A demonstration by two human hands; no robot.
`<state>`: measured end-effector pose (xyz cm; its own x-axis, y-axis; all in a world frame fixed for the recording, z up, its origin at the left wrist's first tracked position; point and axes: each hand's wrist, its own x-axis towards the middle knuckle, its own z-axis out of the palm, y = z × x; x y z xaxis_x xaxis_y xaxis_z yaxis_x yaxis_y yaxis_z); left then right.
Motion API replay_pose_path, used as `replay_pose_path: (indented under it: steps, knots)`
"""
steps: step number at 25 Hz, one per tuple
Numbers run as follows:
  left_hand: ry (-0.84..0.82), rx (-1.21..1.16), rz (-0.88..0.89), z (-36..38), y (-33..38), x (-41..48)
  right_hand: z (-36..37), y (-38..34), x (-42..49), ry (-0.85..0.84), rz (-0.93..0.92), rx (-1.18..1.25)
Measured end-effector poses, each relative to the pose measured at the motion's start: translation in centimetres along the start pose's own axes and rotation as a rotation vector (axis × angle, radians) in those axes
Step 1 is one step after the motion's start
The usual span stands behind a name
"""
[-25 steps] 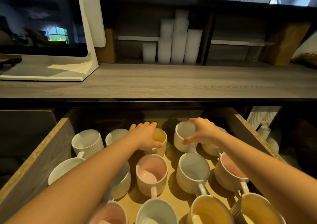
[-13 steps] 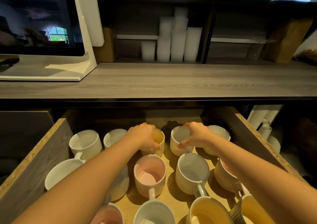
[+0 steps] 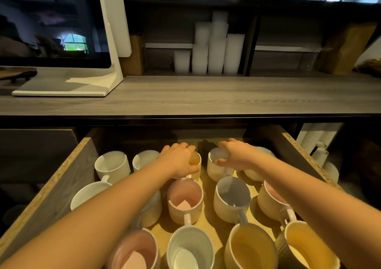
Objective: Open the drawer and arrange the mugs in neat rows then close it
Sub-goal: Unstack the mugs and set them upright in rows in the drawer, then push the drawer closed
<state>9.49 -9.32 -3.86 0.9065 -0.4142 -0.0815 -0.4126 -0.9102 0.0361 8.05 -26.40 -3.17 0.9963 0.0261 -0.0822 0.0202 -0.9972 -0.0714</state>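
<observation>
Chipboard-edged wooden drawer [image 3: 61, 178] stands fully open beneath the grey wood-grain bench [image 3: 206, 97], so the opening step is judged complete. Ribbed ceramic mugs fill the drawer floor in roughly three rows running left to right. Far row: the left hand [image 3: 179, 161] is closed over the rim of a yellow-lined ribbed mug [image 3: 194, 161]; the right hand [image 3: 235, 155] grips the rim of a white ribbed mug [image 3: 214, 170] just beside it. The two hands are apart, each on its own mug. Further left in that row sit two white mugs, upright. Middle row: a pink-lined mug [image 3: 184, 200] and a pale blue-lined mug [image 3: 232, 198] stand with handles toward the near edge. The near row shows four mugs, partly cut off by the frame. Spacing is uneven and handle directions differ on the left side, where the forearm hides part of the arrangement. Assessment: arranging is under way, far row being aligned; remaining rows want straightening, and the drawer is not yet closed.
</observation>
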Motion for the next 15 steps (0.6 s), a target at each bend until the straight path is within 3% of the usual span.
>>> replay_pose_path:
  steps: [4, 8, 15]
  knots:
    - [0.051, 0.004, 0.067, -2.3, 0.8, -3.5, -2.6, -1.8, -3.2, 0.004, -0.054, -0.012]
    - [-0.013, -0.008, 0.145, -3.5, 1.4, -8.7, -4.4, -2.6, -7.8, 0.042, -0.116, -0.075]
    - [0.157, 0.083, 0.267, -5.4, 2.4, -17.8, -4.5, -3.9, -17.4, 0.117, -0.14, -0.045]
